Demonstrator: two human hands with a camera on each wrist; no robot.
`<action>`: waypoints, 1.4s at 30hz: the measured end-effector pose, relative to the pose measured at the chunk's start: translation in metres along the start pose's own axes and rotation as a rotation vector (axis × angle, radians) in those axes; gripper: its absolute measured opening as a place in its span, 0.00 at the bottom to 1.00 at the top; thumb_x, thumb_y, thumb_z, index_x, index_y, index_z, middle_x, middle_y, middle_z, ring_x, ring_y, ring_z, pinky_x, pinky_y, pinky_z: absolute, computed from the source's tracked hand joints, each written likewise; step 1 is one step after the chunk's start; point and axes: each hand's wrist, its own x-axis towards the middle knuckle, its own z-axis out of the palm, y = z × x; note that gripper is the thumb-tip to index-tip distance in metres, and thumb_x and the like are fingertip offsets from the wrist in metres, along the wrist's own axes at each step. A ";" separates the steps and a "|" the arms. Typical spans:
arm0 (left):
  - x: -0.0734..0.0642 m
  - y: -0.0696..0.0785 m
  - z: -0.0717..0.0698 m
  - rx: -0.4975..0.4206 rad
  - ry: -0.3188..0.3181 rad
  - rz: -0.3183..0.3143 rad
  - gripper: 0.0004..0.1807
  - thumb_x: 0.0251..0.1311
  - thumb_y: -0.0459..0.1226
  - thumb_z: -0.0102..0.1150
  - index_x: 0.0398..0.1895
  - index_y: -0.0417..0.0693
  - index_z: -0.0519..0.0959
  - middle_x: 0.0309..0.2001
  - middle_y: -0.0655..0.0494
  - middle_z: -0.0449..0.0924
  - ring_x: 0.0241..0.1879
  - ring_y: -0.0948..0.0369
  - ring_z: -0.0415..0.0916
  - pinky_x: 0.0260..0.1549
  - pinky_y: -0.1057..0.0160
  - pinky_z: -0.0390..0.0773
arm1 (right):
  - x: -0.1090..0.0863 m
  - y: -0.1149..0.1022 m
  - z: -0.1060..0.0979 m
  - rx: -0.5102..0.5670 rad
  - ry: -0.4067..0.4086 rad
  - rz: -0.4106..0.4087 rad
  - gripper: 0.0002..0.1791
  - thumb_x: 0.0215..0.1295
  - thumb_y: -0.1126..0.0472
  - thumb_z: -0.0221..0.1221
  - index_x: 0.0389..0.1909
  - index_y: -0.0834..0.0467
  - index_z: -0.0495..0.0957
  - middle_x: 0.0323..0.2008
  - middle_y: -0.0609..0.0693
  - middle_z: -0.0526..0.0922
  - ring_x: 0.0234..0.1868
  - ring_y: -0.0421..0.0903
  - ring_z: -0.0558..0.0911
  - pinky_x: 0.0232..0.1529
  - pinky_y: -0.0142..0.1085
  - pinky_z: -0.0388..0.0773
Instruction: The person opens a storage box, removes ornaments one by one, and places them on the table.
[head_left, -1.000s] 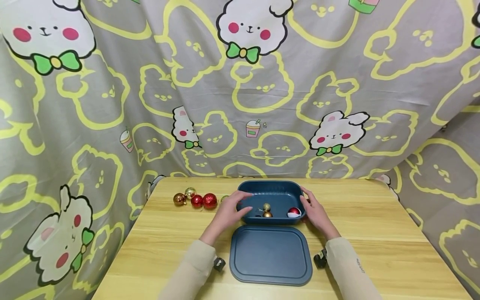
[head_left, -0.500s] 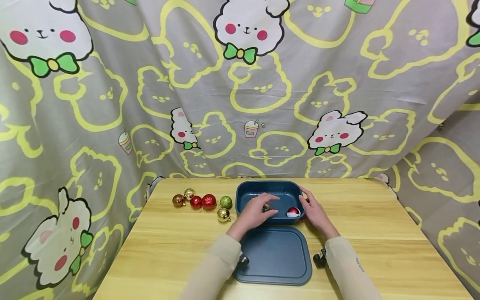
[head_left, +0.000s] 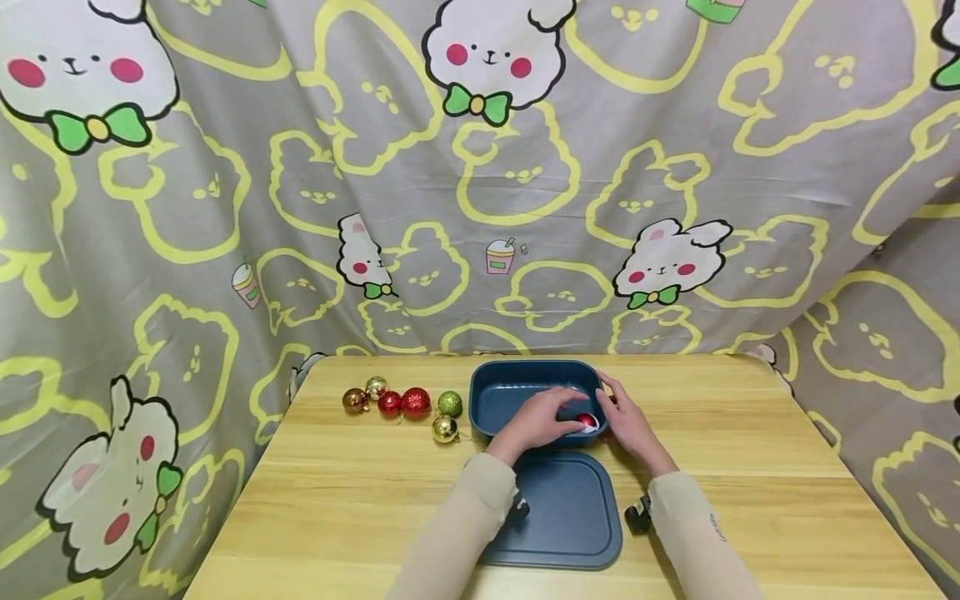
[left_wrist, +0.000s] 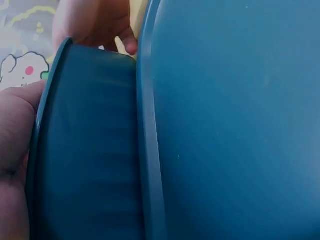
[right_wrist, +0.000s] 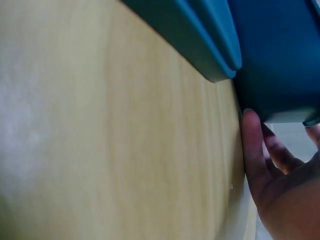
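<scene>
In the head view a dark blue box (head_left: 517, 373) stands on the table, with a red and white bauble (head_left: 589, 423) in its front right part. My left hand (head_left: 542, 423) reaches over the front rim into the box. Its thumb and fingers are spread beside that bauble; contact cannot be made out. Two small gold baubles seen earlier in the box are hidden behind this hand. My right hand (head_left: 628, 423) holds the box's right end. In the right wrist view its thumb (right_wrist: 252, 135) lies against the lower outer wall, and a fingertip is near the rim.
The box's flat blue lid (head_left: 570, 508) lies in front of it, partly under my left forearm. Left of the box are several loose baubles, among them a large red one (head_left: 416, 402), a green one (head_left: 450, 404) and a gold one (head_left: 445, 429). A patterned curtain (head_left: 525, 208) hangs behind.
My left hand has moved rightward inside the box, from its left end, past the small gold baubles, to the red and white bauble. The right hand stays at the box's right end.
</scene>
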 end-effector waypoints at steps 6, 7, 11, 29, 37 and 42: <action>0.008 -0.003 0.003 -0.030 -0.055 -0.005 0.28 0.69 0.51 0.65 0.70 0.61 0.76 0.66 0.63 0.80 0.59 0.67 0.81 0.61 0.66 0.79 | 0.001 0.000 0.000 -0.005 0.002 -0.006 0.32 0.84 0.41 0.43 0.82 0.44 0.54 0.59 0.70 0.76 0.28 0.51 0.82 0.28 0.41 0.85; 0.009 -0.003 0.004 -0.033 -0.064 -0.006 0.27 0.69 0.51 0.65 0.70 0.61 0.77 0.65 0.63 0.80 0.59 0.67 0.80 0.62 0.67 0.79 | 0.001 0.000 0.000 -0.004 0.003 -0.007 0.32 0.84 0.41 0.43 0.82 0.44 0.54 0.58 0.70 0.77 0.28 0.51 0.82 0.28 0.41 0.85; 0.011 -0.004 0.004 -0.036 -0.089 -0.004 0.25 0.70 0.50 0.64 0.68 0.59 0.79 0.60 0.63 0.84 0.58 0.69 0.80 0.62 0.67 0.78 | 0.002 0.001 0.000 -0.004 0.009 -0.008 0.31 0.84 0.42 0.43 0.82 0.44 0.54 0.58 0.70 0.77 0.27 0.51 0.82 0.27 0.41 0.85; 0.013 -0.006 0.004 0.022 -0.092 0.047 0.17 0.71 0.47 0.64 0.60 0.59 0.84 0.54 0.62 0.83 0.50 0.68 0.77 0.55 0.71 0.77 | -0.001 -0.001 0.001 -0.007 0.008 0.000 0.31 0.84 0.41 0.42 0.82 0.43 0.54 0.59 0.69 0.76 0.26 0.51 0.82 0.27 0.41 0.84; 0.008 -0.005 0.004 0.022 -0.059 0.057 0.19 0.72 0.48 0.62 0.62 0.57 0.83 0.54 0.61 0.81 0.50 0.65 0.77 0.53 0.72 0.77 | -0.001 -0.001 0.000 0.003 0.002 0.001 0.32 0.84 0.41 0.43 0.82 0.43 0.53 0.60 0.69 0.76 0.26 0.51 0.83 0.27 0.42 0.85; 0.006 -0.004 0.003 0.018 -0.033 0.058 0.19 0.72 0.48 0.61 0.63 0.57 0.82 0.54 0.60 0.80 0.49 0.65 0.76 0.53 0.71 0.78 | 0.000 0.000 0.000 0.000 -0.004 -0.008 0.32 0.84 0.41 0.42 0.83 0.43 0.52 0.61 0.70 0.76 0.27 0.51 0.83 0.27 0.42 0.85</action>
